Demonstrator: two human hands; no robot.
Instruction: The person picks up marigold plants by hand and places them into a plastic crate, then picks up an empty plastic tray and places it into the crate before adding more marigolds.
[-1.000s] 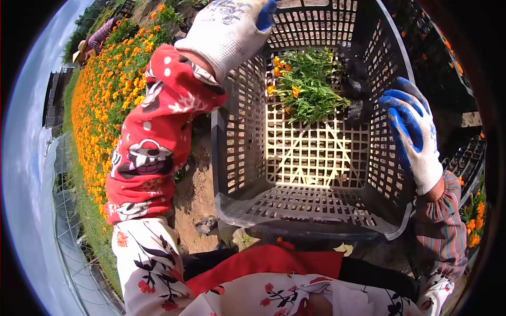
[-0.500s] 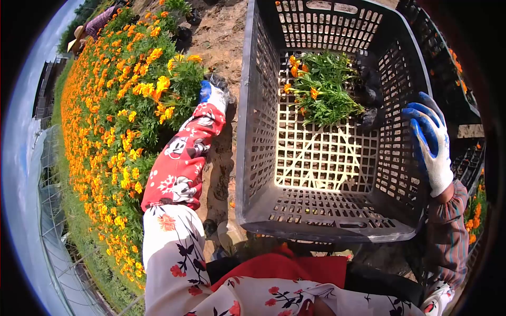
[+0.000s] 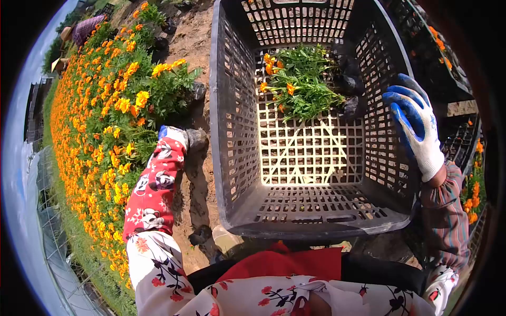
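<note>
My left hand [image 3: 173,136], in a white and blue glove, is low at the edge of a dense row of orange marigolds [image 3: 124,105]. Its fingers are hidden among the leaves, beside a black nursery pot [image 3: 197,140]. On the other side, my right hand [image 3: 424,131], gloved the same way, rests at the right rim of a black plastic crate [image 3: 316,230] with its fingers stretched out. Inside the crate, several marigold plants [image 3: 305,87] lie on their sides, their dark pots [image 3: 350,84] toward the right wall.
More dark crates [image 3: 440,58] with orange flowers stand at the right. Another pot [image 3: 199,235] lies on the bare soil [image 3: 192,195] left of the crate. At the far upper left, a person in a checked top [image 3: 87,29] bends by the flowers.
My left hand has moved nearer to my body along the row's edge, away from the pot it was beside. My right hand stays at the crate rim. The view has shifted slightly.
</note>
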